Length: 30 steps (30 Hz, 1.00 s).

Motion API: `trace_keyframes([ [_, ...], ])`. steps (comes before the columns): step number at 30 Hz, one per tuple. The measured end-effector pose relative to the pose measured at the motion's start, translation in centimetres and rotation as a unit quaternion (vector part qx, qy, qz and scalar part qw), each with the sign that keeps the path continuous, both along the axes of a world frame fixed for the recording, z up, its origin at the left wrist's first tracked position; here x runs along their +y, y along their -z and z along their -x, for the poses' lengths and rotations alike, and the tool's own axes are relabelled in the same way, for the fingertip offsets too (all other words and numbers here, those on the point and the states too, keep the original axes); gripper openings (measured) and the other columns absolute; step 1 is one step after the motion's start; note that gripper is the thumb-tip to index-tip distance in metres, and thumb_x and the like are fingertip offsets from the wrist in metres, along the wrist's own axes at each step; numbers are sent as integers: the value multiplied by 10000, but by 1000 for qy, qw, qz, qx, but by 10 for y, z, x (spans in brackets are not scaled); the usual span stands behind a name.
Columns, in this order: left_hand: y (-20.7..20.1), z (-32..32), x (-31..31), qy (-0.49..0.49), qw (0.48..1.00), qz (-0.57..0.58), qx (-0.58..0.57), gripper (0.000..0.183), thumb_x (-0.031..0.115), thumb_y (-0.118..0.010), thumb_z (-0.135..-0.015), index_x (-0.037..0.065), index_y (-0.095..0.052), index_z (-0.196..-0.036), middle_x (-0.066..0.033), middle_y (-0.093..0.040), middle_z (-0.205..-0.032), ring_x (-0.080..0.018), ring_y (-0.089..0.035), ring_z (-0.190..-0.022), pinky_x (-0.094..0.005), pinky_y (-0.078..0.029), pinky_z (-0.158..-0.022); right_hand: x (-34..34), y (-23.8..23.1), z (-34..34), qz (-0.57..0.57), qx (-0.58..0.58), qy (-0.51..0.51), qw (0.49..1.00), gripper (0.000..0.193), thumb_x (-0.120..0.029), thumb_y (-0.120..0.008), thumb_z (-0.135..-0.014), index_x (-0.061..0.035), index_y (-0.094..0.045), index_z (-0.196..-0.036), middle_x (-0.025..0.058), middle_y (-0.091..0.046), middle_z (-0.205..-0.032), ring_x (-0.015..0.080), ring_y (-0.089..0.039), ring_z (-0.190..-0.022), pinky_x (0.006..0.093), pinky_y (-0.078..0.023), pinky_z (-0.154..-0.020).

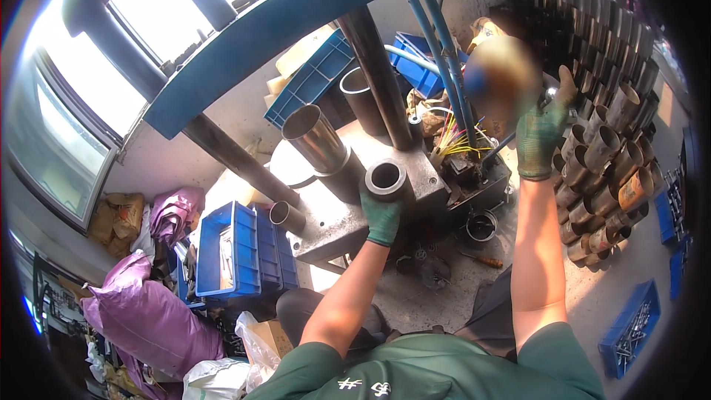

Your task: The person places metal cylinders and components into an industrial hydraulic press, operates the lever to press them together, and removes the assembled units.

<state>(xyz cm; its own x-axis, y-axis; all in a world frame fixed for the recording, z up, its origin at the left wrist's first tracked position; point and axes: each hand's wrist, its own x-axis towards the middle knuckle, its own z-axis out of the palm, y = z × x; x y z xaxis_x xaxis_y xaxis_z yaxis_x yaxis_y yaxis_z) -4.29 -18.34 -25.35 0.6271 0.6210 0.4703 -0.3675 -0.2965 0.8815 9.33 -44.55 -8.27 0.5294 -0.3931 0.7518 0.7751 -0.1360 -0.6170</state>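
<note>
My left hand (381, 220), in a green glove, grips a thick-walled metal sleeve (386, 191) at the near edge of the steel press bed (324, 224). The sleeve stands with its round opening up. To its left a shiny metal tube (314, 141) rises from a wider dark base on the bed. My right hand (544, 133), also gloved, is raised at the right and closed round the end of a dark lever (501, 147). The thumb points up beside a shiny round knob (550, 92). Part of the lever is hidden by the glove.
A blue crossbeam (266, 37) on steel columns spans the bed. Stacked metal tubes (603, 155) fill the right side. Loose coloured wires (455, 139) lie by the lever. Blue crates (228, 252) and purple sacks (152, 318) stand left. A blurred patch hides the area beyond my right hand.
</note>
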Motion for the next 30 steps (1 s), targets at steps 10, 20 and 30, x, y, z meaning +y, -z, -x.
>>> trace_keyframes([
  [10, -91, 89, 13, 80, 980, 149, -103, 789, 61, -852, -669, 22, -560, -1401, -75, -667, -1291, -234, -655, -1180, -389, -543, -1058, 11, 14, -1, -166, -87, 66, 980, 425, -4, -670, -1013, 22, -516, -1408, 118, -687, -1165, 173, -641, -1021, 321, -559, -956],
  [20, -230, 9, 134, -16, 966, -93, -242, 693, -41, -826, -734, 16, -595, -1385, -114, -672, -1300, -286, -680, -1154, -426, -604, -1009, 15, 17, 5, -207, -89, 31, 974, 373, 15, -644, -1015, 33, -540, -1372, 123, -698, -1125, 180, -663, -1008, 318, -573, -961],
  [30, -245, -41, 151, -108, 988, -79, -70, 777, -27, -912, -714, 39, -545, -1396, -111, -673, -1278, -258, -684, -1114, -373, -623, -965, 11, 17, 8, -194, -94, 53, 975, 341, 19, -641, -1013, 41, -560, -1343, 118, -695, -1141, 186, -666, -1027, 322, -564, -985],
])
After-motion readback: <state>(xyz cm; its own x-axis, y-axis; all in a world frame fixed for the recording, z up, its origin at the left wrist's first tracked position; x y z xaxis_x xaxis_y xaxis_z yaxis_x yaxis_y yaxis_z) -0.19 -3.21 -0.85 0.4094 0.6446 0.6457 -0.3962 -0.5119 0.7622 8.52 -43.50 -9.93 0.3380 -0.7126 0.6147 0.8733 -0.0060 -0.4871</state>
